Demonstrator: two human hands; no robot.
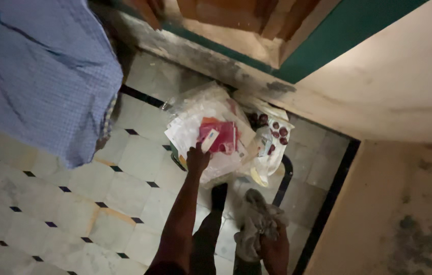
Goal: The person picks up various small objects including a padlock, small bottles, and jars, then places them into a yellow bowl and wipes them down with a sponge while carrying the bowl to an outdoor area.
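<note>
My hands at the heap of plastic packets on the tiled floor.

My left hand [197,159] reaches down onto the clear plastic bag [211,114], fingers closed on a small pale packet [209,140] beside the red pouch [224,137]. My right hand [274,249], nearer me than the bag, grips a crumpled grey cloth [254,221]. Blue checked fabric [37,76] hangs left of the bag.

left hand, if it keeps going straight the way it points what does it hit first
Probably the clear plastic bag of papers on the floor; the left hand already holds a small pale card over it. Depth is unclear.
</note>
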